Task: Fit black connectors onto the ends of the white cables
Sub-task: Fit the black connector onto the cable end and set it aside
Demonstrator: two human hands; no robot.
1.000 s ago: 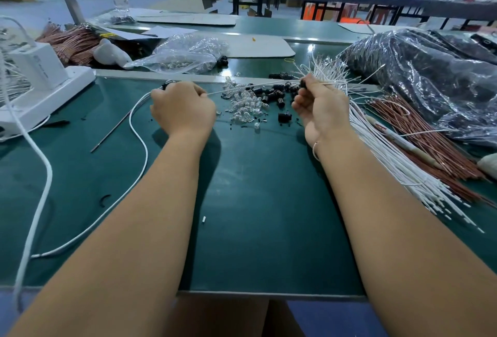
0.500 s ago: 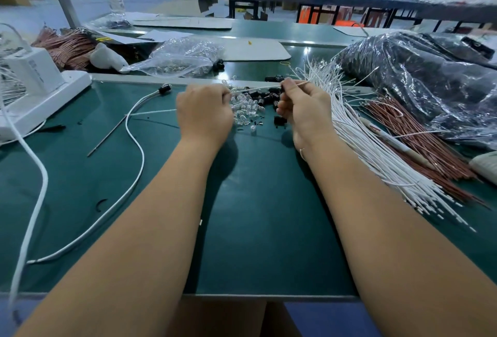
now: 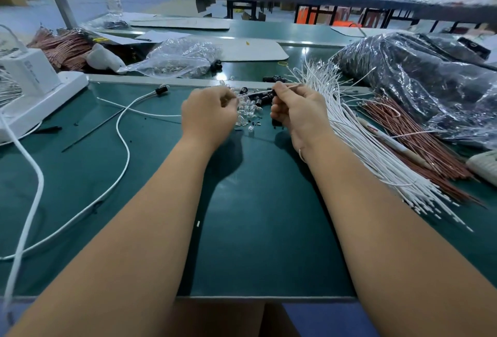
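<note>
My left hand (image 3: 208, 114) and my right hand (image 3: 295, 110) are held close together above the green mat (image 3: 258, 229), and a thin white cable (image 3: 255, 93) spans the gap between them. The left hand pinches one end. At the other end my right hand's fingertips pinch the cable where a small black connector (image 3: 273, 92) sits on it. Loose black connectors (image 3: 262, 100) and clear caps (image 3: 246, 112) lie in a pile under the hands. A bundle of white cables (image 3: 363, 143) fans out to the right. One longer white cable with a black connector (image 3: 161, 90) lies at left.
Copper-coloured wires (image 3: 408, 137) lie right of the white bundle, a black plastic bag (image 3: 430, 81) behind them. A clear bag (image 3: 177, 59) sits at the back, a white device (image 3: 29, 86) with a thick white cord (image 3: 29, 175) at left. A thin dark rod (image 3: 91, 131) lies on the mat.
My left hand has moved right towards my right hand, leaving the connector-tipped cable lying at left. Both hands have come together over the pile with a thin cable between them.
</note>
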